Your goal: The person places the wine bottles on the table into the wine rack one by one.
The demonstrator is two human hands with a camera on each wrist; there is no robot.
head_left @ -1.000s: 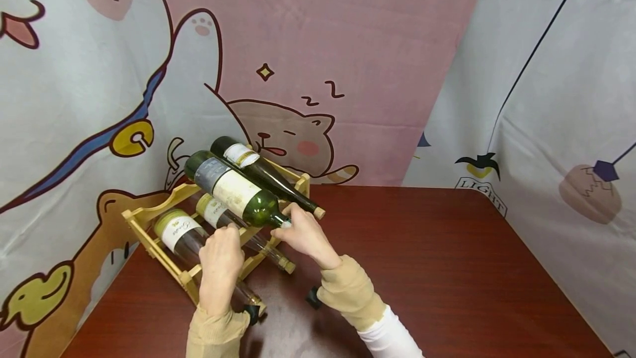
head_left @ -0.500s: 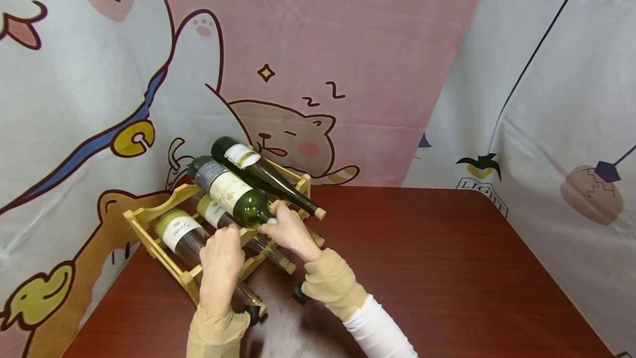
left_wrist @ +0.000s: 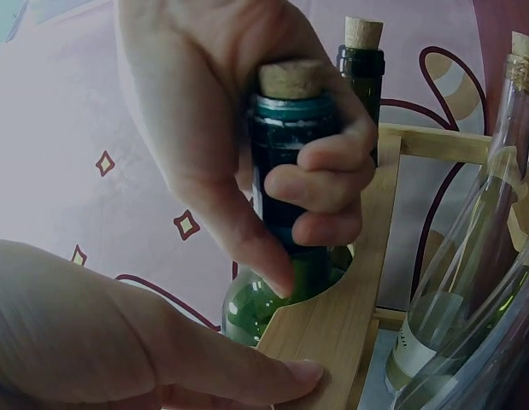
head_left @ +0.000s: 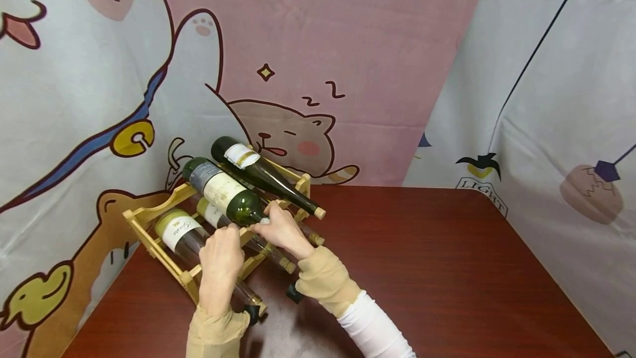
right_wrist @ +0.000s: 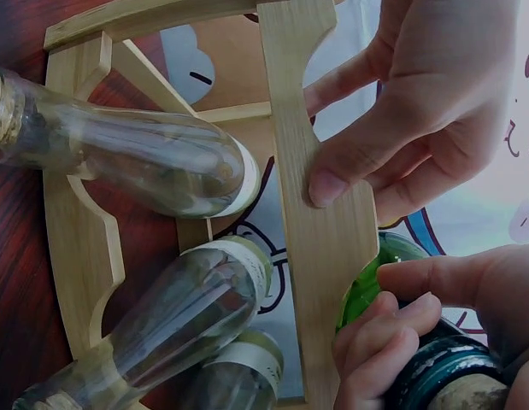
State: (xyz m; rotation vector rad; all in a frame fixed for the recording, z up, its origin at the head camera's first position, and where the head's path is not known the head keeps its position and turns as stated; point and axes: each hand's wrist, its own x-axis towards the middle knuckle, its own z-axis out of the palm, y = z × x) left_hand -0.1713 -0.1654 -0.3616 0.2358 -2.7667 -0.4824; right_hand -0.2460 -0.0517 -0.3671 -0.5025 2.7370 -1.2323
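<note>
A pale wooden wine rack (head_left: 144,216) stands on the table. My left hand (head_left: 221,261) grips its upper front rail (right_wrist: 298,239), thumb on the near face and fingers behind. My right hand (head_left: 285,231) holds a green wine bottle (head_left: 221,191) by its neck, fingers curled round just below the cork (left_wrist: 290,79). This bottle, with a grey and cream label, slants over the rack's upper tier, its neck right at a scooped notch of the rail. Beside it a dark corked bottle (head_left: 270,178) lies in the upper tier.
Lower in the rack lie several clear corked bottles, among them one at the left (head_left: 181,231) and one in the middle (head_left: 213,211). Their necks stick out past the rack's front. The brown table (head_left: 422,269) extends to the right; a cartoon-printed cloth (head_left: 358,70) hangs behind.
My right hand has moved left and slightly back with the green bottle, bringing its neck down to the front rail. My left hand has stayed on the rail.
</note>
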